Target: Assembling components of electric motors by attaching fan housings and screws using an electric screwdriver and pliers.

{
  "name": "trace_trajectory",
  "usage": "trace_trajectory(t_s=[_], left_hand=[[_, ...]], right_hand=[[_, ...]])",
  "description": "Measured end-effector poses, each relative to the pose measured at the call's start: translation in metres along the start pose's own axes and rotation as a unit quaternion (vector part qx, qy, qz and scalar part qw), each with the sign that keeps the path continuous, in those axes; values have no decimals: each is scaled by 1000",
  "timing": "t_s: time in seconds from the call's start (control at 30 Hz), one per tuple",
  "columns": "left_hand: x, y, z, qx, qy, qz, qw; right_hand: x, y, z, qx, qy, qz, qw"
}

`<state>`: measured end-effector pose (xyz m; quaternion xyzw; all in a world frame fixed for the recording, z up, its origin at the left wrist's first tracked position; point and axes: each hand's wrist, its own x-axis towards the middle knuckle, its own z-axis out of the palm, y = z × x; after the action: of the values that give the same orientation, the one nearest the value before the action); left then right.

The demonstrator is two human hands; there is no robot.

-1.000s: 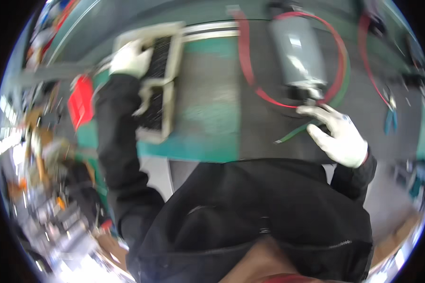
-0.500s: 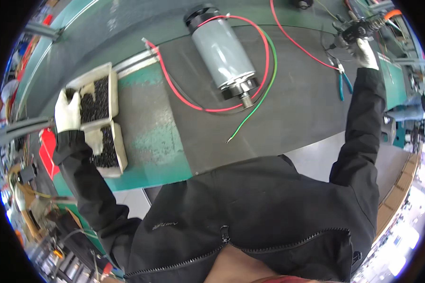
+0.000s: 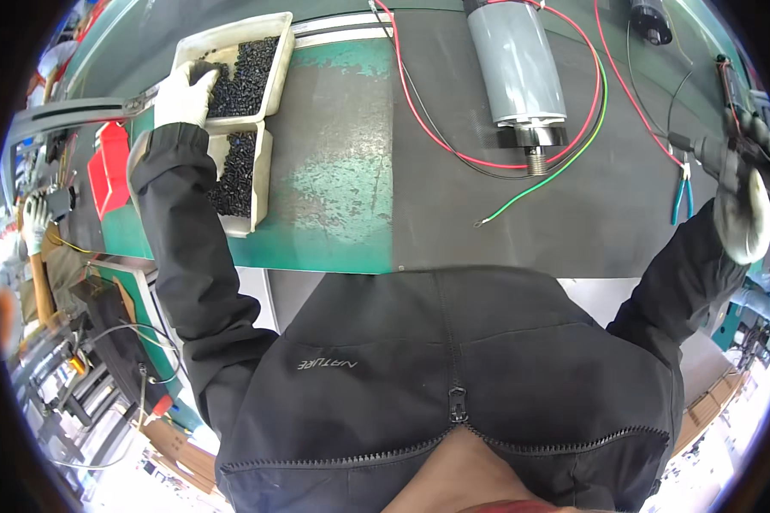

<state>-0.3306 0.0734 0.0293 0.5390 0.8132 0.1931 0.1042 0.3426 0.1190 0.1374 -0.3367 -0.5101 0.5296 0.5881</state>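
My left hand [image 3: 182, 97], in a white glove, reaches over the left edge of the upper bin [image 3: 284, 64]. Its thumb and fingers curl together at the small black screw-like pieces [image 3: 254, 75]; whether one sits between the fingertips is hidden. A second bin [image 3: 262, 184] of similar pieces stands directly in front. At the far right my gloved right hand [image 3: 744, 222] is closed round a black power screwdriver [image 3: 717, 156], its tip pointing left. Below that tip lie blue-handled pliers [image 3: 683, 198]. A grey cylindrical motor [image 3: 519, 68] rests on the dark mat, its threaded shaft toward me.
Red wire [image 3: 600, 81], a green wire [image 3: 522, 193] and black wire loop round the motor. Another black cylindrical part [image 3: 650, 21] lies at the back right. A red bin [image 3: 111, 171] and a metal arm [image 3: 77, 111] stand left. Another person's gloved hand [image 3: 36, 221] shows far left.
The view has shifted, so the bench things sit further right and higher. My right hand has come nearer me with the screwdriver, now turned leftward. My left hand stays at the upper bin.
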Motion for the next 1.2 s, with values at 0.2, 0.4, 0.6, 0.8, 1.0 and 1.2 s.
trace_trajectory(t_s=[0.2,0.4,0.6,0.8,1.0,1.2], left_hand=[[3,-19,0,-4,29,20,999],[-43,65,-6,-412,-53,19,909],[-182,222,54,-840,-338,-68,420],[-191,251,87,-860,-395,-56,316],[-200,259,76,-857,-374,-102,339],[-224,262,80,-704,-436,-153,540]], right_hand=[[-35,24,87,214,-133,-111,961],[-41,25,90,83,14,-83,993],[-46,25,125,21,2,-234,972],[-54,34,141,55,-32,-208,976],[-61,34,143,36,-17,-222,974],[-58,37,133,-32,8,-226,974]])
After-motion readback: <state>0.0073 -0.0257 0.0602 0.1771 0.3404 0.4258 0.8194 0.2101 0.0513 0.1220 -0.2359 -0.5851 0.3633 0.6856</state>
